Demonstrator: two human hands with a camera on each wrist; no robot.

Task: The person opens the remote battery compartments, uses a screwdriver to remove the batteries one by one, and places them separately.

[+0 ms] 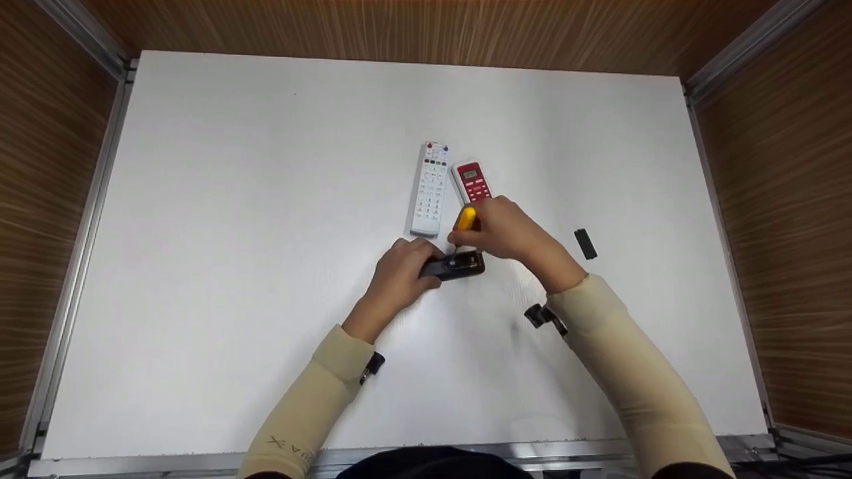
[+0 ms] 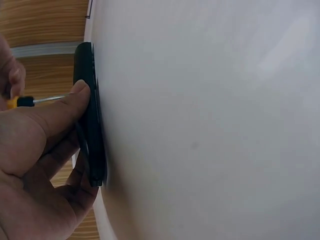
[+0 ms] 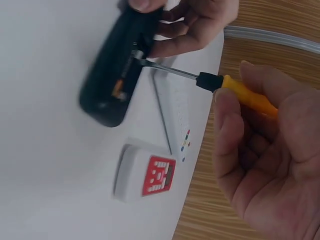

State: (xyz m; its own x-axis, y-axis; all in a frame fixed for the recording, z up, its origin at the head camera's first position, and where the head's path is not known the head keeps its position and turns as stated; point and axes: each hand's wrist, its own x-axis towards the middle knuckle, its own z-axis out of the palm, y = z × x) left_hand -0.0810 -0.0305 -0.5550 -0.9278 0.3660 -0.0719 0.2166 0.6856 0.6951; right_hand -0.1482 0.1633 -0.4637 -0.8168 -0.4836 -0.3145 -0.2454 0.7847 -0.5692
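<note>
A black remote control [image 1: 436,269] lies back side up on the table, its battery compartment uncovered. My left hand [image 1: 399,271] grips one end of it between thumb and fingers. In my right hand [image 1: 504,228] is a screwdriver [image 3: 247,95] with a yellow handle and black collar, pinched by thumb and fingers. The metal shaft [image 3: 172,70] slants down to the compartment, its tip at the end of a battery [image 3: 119,88] with an orange band. In the left wrist view, the left thumb [image 2: 75,100] lies along the remote's edge; the compartment is hidden there.
Beyond the hands a long white remote [image 1: 430,189] lies on the white table [image 1: 233,199]. Beside it is a red-and-white remote [image 1: 471,181], partly covered by the right hand. A small black battery cover [image 1: 586,244] lies to the right. Wood-grain panels [image 1: 413,30] border the table.
</note>
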